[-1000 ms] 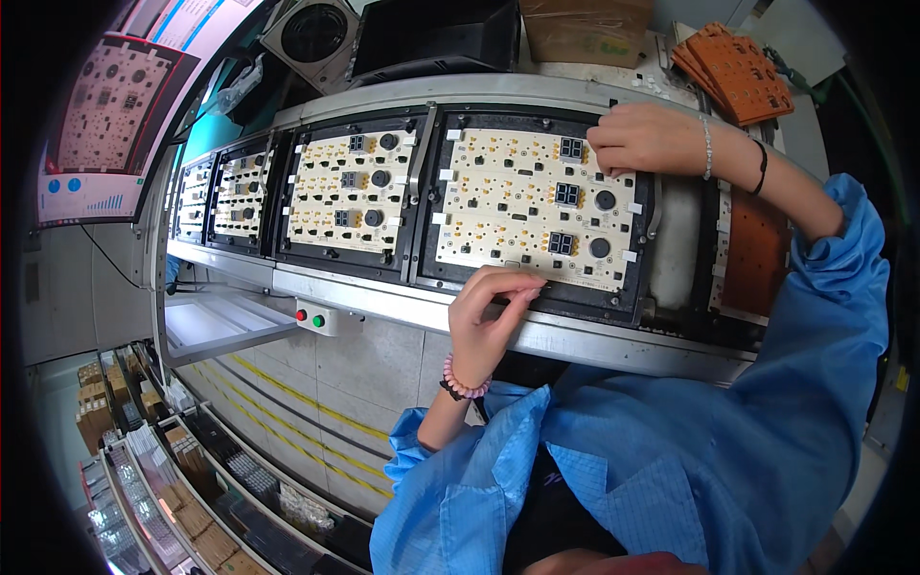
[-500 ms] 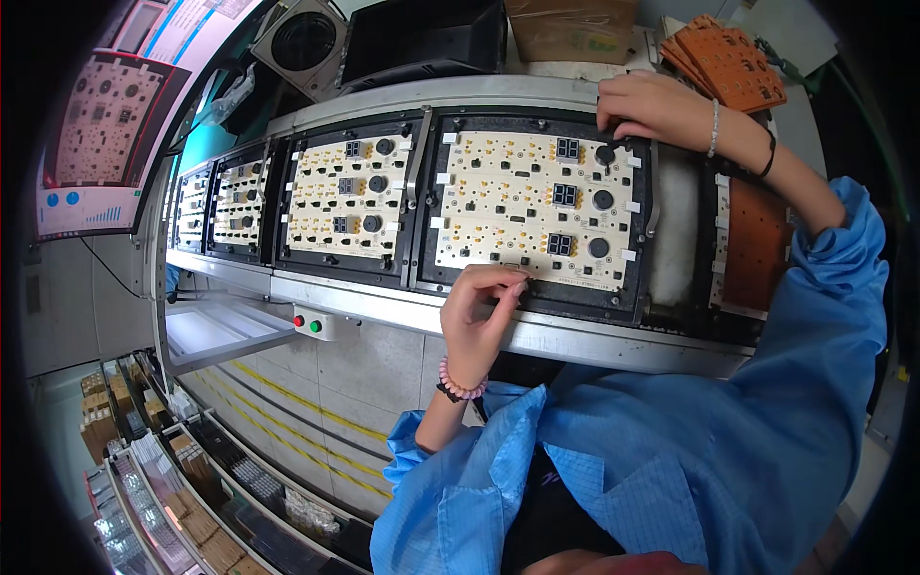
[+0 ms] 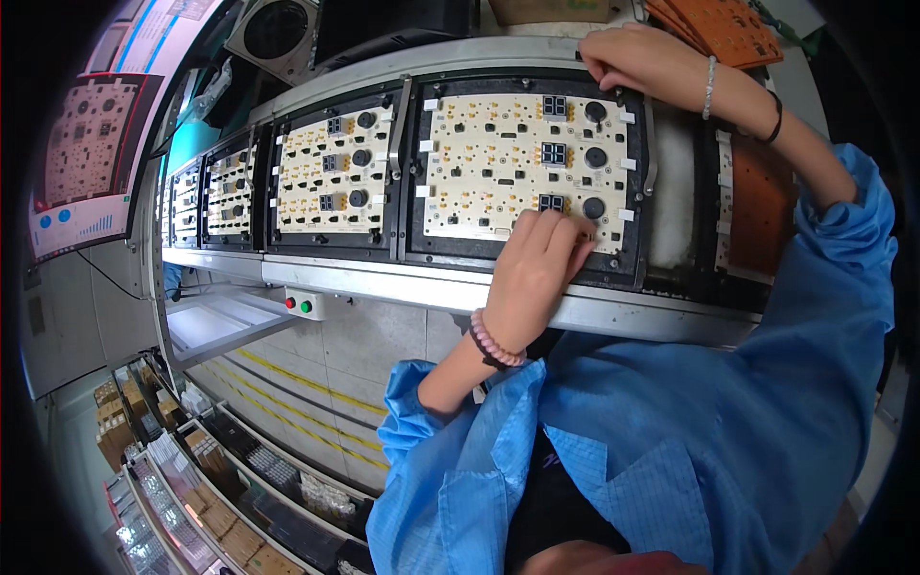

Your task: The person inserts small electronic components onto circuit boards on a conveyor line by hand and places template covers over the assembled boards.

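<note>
A cream circuit board [image 3: 489, 206] lies in a black carrier frame [image 3: 414, 206] on the metal line in front of me. It bears two-digit displays [image 3: 554, 154], round black buzzers [image 3: 595, 158] and several small yellow and black parts. My left hand [image 3: 537, 268] bends over its lower right, fingers curled together beside the lowest buzzer [image 3: 593, 208] and partly covering the lowest display. The fingertips' contents are hidden. My right hand [image 3: 637, 59] is curled over the carrier's far right corner, its fingertips pointing down; anything they pinch cannot be made out.
Similar boards [image 3: 331, 182] in carriers continue leftward. An orange-brown board [image 3: 757, 216] sits at right, and orange panels [image 3: 719, 34] are stacked behind. A monitor [image 3: 86, 153] stands far left. A box with red and green buttons [image 3: 305, 304] hangs on the front rail; shelving [image 3: 220, 470] is lower left.
My left hand has moved right and inward, from the carrier's front edge to over the board's lower right. My right hand stays at the far right corner. The view has shifted slightly.
</note>
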The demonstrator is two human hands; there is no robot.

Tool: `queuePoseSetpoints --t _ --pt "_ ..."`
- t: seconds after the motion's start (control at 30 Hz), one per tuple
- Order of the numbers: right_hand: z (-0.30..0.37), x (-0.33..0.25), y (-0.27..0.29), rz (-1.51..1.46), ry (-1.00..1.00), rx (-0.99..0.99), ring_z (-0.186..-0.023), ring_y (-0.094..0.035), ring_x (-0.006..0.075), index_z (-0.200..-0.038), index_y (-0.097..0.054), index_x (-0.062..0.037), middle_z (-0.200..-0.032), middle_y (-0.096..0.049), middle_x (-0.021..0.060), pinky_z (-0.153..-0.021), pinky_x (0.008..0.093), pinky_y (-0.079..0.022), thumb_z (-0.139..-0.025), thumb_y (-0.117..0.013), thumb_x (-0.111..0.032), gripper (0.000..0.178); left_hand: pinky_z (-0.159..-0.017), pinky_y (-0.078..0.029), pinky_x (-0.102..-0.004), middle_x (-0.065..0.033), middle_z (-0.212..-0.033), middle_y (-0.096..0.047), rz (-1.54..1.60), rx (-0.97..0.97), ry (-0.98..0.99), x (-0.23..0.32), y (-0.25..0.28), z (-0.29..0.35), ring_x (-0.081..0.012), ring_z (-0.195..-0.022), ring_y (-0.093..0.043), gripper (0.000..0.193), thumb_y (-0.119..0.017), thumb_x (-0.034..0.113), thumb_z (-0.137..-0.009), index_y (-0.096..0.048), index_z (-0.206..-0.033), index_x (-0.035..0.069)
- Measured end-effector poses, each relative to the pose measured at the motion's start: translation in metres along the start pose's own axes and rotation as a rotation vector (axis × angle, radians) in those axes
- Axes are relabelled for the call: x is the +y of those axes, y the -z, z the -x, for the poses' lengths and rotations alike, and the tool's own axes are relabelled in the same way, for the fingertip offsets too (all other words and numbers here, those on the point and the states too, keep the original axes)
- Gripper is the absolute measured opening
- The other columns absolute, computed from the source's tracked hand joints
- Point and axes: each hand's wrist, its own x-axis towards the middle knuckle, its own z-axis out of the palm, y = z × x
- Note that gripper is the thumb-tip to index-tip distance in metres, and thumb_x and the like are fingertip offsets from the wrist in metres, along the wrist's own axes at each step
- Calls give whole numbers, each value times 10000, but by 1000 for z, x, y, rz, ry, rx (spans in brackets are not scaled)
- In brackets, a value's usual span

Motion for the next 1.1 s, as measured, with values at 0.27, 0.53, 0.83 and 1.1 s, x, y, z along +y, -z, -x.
queuePoseSetpoints --t 0.27,0.53,0.83,1.1 --pt "17 -27 6 -46 157 161 -859 -618 263 -1045 -600 -77 -948 -670 55 -813 369 -474 -945 -601 -182 146 -738 -506 -355 -92 -918 -574 -197 -49 -36 3 -7 -6 -267 -863 -557 194 -686 72 -821 -610 -994 32" --pt "24 -61 9 -160 24 96 -835 -605 235 -1012 -645 -109 -940 -688 28 -808 333 -474 -940 -630 -195 113 -719 -501 -326 -75 -916 -554 -291 -108 -65 3 -6 -10 -233 -855 -560 213 -647 127 -839 -608 -1034 50" --pt "35 -58 -16 -55 343 138 -890 -572 211 -921 -635 -107 -996 -616 27 -796 324 -460 -833 -709 -164 128 -838 -457 -372 -68 -1095 -639 -153 -1 -55 1 3 26 -253 -970 -589 448 -787 120 -758 -632 -1173 61" --pt "26 -56 -24 198 548 108 -898 -568 199 -903 -603 -68 -1007 -580 47 -796 314 -453 -795 -608 -113 117 -878 -424 -378 -66 -1131 -643 -64 75 -68 -6 5 34 -251 -1016 -591 416 -736 26 -761 -642 -1163 72"
